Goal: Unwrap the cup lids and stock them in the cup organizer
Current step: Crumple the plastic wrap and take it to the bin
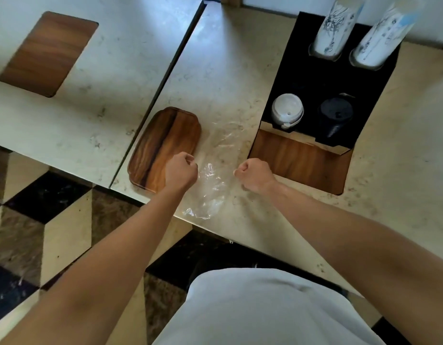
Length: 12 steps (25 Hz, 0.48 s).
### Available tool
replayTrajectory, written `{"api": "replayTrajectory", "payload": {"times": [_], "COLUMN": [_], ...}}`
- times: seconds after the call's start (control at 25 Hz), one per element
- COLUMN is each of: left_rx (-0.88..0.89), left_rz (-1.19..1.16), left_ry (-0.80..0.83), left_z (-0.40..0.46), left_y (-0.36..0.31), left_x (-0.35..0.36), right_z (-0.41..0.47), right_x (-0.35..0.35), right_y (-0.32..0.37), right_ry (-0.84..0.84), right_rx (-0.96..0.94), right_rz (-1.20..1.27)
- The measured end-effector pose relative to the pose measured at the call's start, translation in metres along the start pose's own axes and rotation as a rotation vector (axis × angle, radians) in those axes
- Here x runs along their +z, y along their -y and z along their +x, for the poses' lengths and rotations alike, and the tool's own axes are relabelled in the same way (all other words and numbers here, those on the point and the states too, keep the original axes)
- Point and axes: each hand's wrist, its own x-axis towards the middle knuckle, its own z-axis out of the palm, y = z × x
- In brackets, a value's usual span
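A clear plastic wrapper (213,175) lies flat and crumpled on the marble counter between my hands. My left hand (181,170) is closed in a fist at the wrapper's left edge, over the corner of a wooden tray (163,148). My right hand (252,173) is closed in a fist at the wrapper's right edge. Whether either fist pinches the film is unclear. The black cup organizer (322,78) stands to the right. Its front slots hold a stack of white lids (287,109) and a stack of black lids (336,115). Two stacks of printed paper cups (335,28) fill the back slots.
The organizer sits on a wooden base (300,163) set into the counter (227,70). A second counter section at the left has a wooden inlay (47,53). The counter's front edge runs diagonally just below the wrapper, with tiled floor (53,220) beyond.
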Motion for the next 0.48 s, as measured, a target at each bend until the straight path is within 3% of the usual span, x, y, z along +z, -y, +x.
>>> {"api": "replayTrajectory", "payload": {"times": [0.24, 0.48], "left_rx": [-0.017, -0.129], "left_rz": [-0.03, -0.192], "left_ry": [0.059, 0.147], "left_z": [0.008, 0.016], "left_y": [0.012, 0.013], "left_x": [0.015, 0.026], "right_z": [0.005, 0.0], "right_x": [0.023, 0.025], "right_y": [-0.003, -0.003], "right_ry": [-0.051, 0.014], "right_rx": [0.177, 0.216], "right_rz": [0.285, 0.448]}}
